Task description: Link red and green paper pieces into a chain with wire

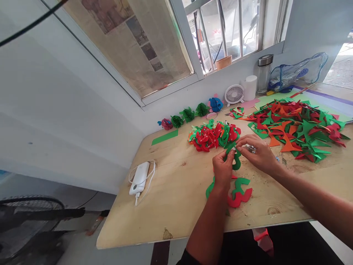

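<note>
Between thumb and fingers, my left hand (223, 165) holds a curvy green paper cutout (236, 162) above the table. My right hand (255, 150) is closed in a pinch at the cutout's upper edge, where a small white bit shows; what exactly the fingertips grip is too small to name. Under the right palm lies something silvery and shiny (250, 148), mostly hidden. Loose red cutouts (239, 198) and green cutouts (241, 184) lie beside my left wrist. Just behind my hands sits a heap of red and green paper cutouts (206, 137), some with white spots.
Red, green and orange paper scraps (292, 129) pile up at the right. A white power bank (139, 178) with its cable lies left. Along the wall stand folded-paper figures (188, 115), a small fan (234, 94), a white cylinder (250, 88) and a glass bottle (264, 75).
</note>
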`<act>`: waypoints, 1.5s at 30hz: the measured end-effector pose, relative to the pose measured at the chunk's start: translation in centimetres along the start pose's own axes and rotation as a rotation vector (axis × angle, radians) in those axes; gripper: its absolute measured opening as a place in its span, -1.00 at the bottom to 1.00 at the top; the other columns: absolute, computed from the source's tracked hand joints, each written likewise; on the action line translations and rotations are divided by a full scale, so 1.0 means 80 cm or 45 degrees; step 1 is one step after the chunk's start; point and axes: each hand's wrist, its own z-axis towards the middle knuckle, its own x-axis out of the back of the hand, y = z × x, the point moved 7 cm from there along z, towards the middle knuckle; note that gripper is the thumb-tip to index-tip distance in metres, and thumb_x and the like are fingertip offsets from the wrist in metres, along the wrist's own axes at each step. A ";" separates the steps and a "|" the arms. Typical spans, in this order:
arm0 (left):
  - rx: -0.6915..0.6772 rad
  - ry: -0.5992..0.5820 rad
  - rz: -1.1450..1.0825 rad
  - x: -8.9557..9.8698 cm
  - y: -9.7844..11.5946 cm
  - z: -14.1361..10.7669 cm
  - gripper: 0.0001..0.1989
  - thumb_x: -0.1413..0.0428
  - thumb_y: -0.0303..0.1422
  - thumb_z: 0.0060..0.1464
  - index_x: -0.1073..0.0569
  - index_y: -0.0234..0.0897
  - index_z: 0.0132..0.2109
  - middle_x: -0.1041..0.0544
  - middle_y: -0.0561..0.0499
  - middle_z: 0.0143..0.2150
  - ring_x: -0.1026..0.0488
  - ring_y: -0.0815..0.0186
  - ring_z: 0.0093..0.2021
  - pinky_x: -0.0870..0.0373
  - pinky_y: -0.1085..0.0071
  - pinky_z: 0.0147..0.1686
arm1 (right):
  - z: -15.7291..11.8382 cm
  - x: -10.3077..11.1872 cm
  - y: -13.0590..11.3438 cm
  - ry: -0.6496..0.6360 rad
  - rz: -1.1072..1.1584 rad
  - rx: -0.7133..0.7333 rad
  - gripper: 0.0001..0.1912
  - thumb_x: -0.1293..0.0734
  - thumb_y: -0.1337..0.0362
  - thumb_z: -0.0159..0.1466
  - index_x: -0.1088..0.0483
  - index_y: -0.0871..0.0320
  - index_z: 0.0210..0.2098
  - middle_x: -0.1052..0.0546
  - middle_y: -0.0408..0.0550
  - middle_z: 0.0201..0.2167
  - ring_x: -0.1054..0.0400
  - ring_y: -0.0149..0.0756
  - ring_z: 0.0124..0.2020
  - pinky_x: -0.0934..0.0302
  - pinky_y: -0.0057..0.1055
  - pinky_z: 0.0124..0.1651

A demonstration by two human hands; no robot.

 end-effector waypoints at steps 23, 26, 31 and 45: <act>0.039 -0.054 -0.137 -0.005 -0.002 -0.001 -0.72 -0.19 -0.39 -0.15 -0.57 -0.33 -0.20 -0.57 -0.05 -0.32 -0.44 0.34 -0.32 -0.33 0.46 -0.30 | 0.000 -0.004 0.016 -0.024 -0.127 -0.021 -0.88 -0.27 0.26 0.17 -0.41 0.09 -0.46 -0.53 -0.03 -0.34 -0.35 -0.17 -0.18 -0.18 -0.20 -0.07; 0.032 0.010 -0.151 0.000 -0.002 0.001 -0.69 -0.17 -0.44 -0.16 -0.56 -0.33 -0.18 -0.58 -0.06 -0.27 -0.46 0.33 -0.29 -0.33 0.46 -0.29 | 0.000 -0.002 0.020 -0.010 -0.097 -0.055 -0.90 -0.27 0.25 0.16 -0.41 0.09 -0.44 -0.54 -0.05 -0.34 -0.35 -0.17 -0.18 -0.19 -0.21 -0.09; -0.002 0.054 -0.202 0.003 0.002 0.003 -0.75 -0.19 -0.45 -0.19 -0.55 -0.34 -0.24 -0.58 -0.09 -0.26 -0.48 0.28 -0.25 -0.34 0.44 -0.27 | -0.004 -0.009 0.025 -0.064 -0.058 -0.136 -0.87 -0.28 0.21 0.15 -0.44 0.09 -0.43 -0.53 -0.06 -0.40 -0.37 -0.18 -0.27 -0.21 -0.26 -0.22; 0.292 -0.124 -0.246 -0.011 -0.018 0.000 -0.76 -0.23 -0.26 -0.24 -0.52 -0.36 -0.43 -0.48 -0.01 -0.52 -0.45 0.33 -0.48 -0.23 0.45 -0.44 | -0.002 0.006 0.031 0.090 -0.175 -0.232 -0.84 -0.30 0.16 0.13 -0.47 0.05 -0.47 -0.56 -0.07 -0.41 -0.41 -0.18 -0.37 -0.24 -0.24 -0.35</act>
